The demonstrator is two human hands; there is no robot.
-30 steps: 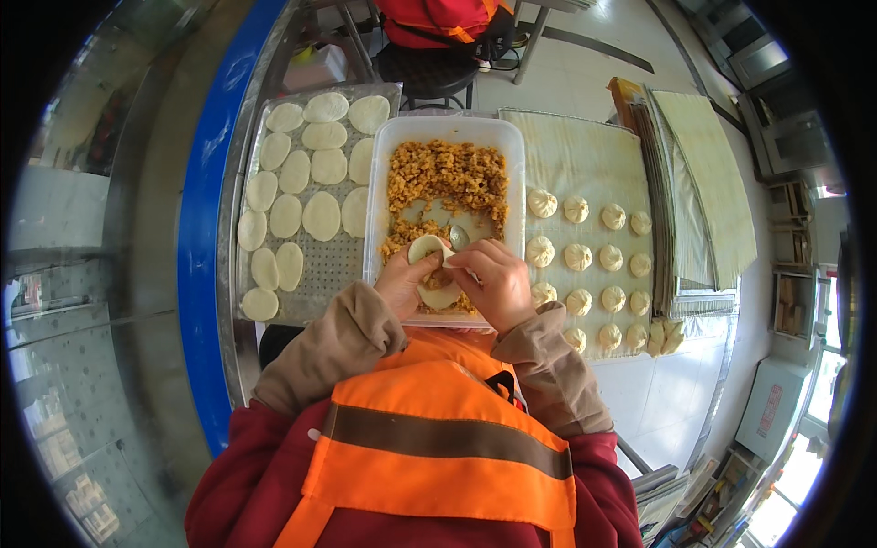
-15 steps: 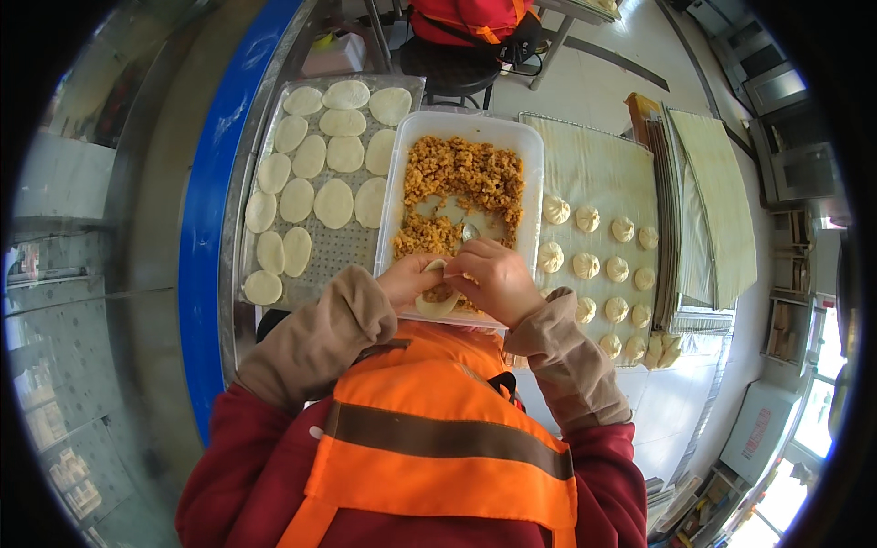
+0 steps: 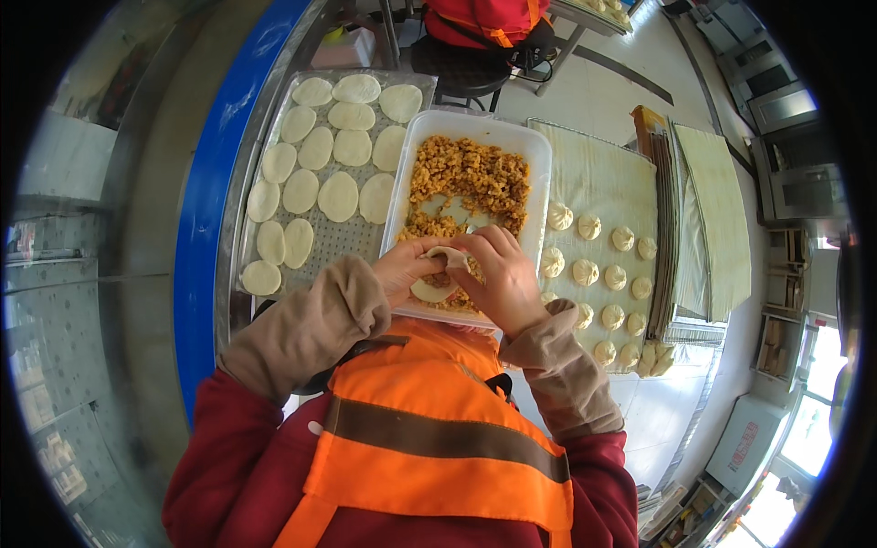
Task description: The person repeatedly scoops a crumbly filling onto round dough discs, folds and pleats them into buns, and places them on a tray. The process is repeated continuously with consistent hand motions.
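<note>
Over the near end of a white plastic tub [image 3: 544,173], both hands hold one round dough wrapper [image 3: 433,291] with brown filling in its middle. My left hand [image 3: 402,268] cups the wrapper and grips its left edge. The fingers of my right hand [image 3: 502,277] pinch its upper right edge, which is lifted and folded. Crumbly orange-brown filling [image 3: 470,173] is heaped at the tub's far end, with more along the left side. The tub's bottom shows in between. My fingers partly hide the folded edge.
Left of the tub, flat dough rounds [image 3: 338,196] lie in rows on a perforated metal tray [image 3: 343,247]. To the right, pleated buns [image 3: 586,271] sit on a lined tray [image 3: 594,164], beside stacked trays [image 3: 713,210]. A black stool [image 3: 461,68] stands beyond the tub.
My right hand has shifted slightly, its fingers now spread wider over the wrapper's edge. More of the wrapper and its filling shows between the hands. The whole view has shifted a little.
</note>
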